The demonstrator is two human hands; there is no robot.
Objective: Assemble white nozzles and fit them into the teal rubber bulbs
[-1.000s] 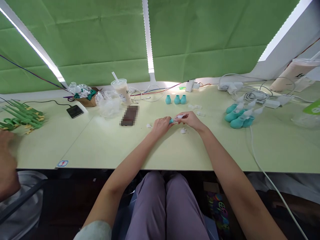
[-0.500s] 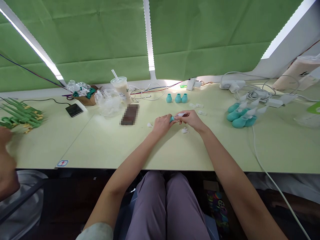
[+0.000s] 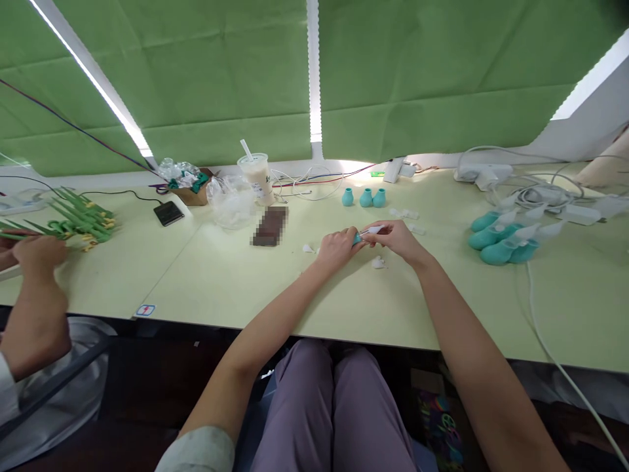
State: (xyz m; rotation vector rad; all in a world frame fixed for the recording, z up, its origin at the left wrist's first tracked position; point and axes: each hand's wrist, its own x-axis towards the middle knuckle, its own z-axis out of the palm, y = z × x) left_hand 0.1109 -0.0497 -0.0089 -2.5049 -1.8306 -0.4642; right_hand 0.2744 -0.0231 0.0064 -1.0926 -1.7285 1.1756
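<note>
My left hand (image 3: 337, 249) is closed around a small teal rubber bulb (image 3: 357, 238), most of which its fingers hide. My right hand (image 3: 397, 237) pinches a whitish pointed nozzle (image 3: 376, 229) at the bulb's mouth; whether it sits inside the bulb I cannot tell. Beyond the hands stand three open-necked teal bulbs (image 3: 365, 198). Clear nozzle pieces (image 3: 403, 214) lie just behind my right hand. Small white scraps (image 3: 378, 262) are on the table in front of it, and another white piece (image 3: 308, 248) lies left of my left hand.
Several teal bulbs with nozzles fitted (image 3: 496, 252) lie at the right, near coiled white cables (image 3: 521, 187). A drink cup (image 3: 258, 177), plastic bag (image 3: 230, 200) and phone (image 3: 168, 213) are at the left. A co-worker's hand (image 3: 42, 252) is beside green plastic stems (image 3: 83, 213).
The view has swung left, so the table things appear farther right. My hands keep the bulb and nozzle together. More of the co-worker's arms shows, by the green stems.
</note>
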